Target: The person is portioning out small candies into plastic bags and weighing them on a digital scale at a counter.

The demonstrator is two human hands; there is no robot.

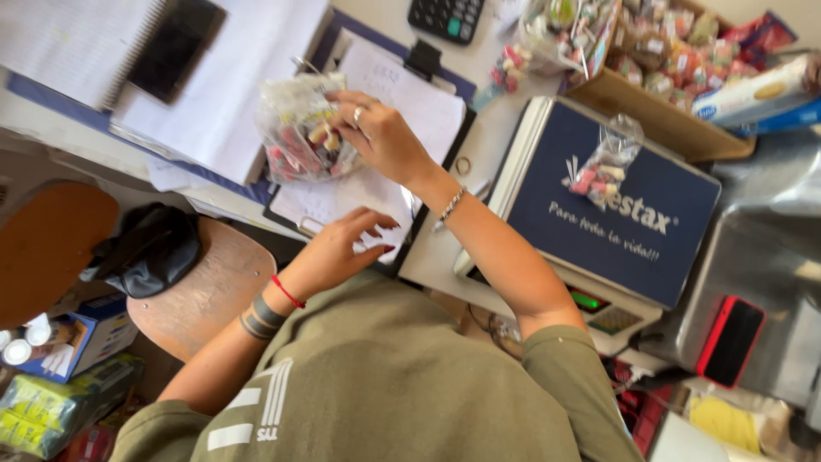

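Note:
My right hand point(382, 134) grips a clear plastic bag of wrapped candies point(295, 141) and holds it over a clipboard with papers point(419, 98). There is a ring on one finger and a thin bracelet on the wrist. My left hand point(340, 250) rests lower down, fingers spread on the near edge of the papers and holding nothing. Its wrist wears a red string. To the right, a smaller clear bag of candies point(604, 164) lies on the dark blue platform of a weighing scale point(633, 244).
A cardboard box of wrapped candies point(658, 124) stands at the back right, with a calculator point(445, 17) to its left. A black phone point(175, 47) lies on a notebook. A red-cased phone point(729, 340) lies at the right. A wooden stool point(205, 295) carries a black bag point(152, 250).

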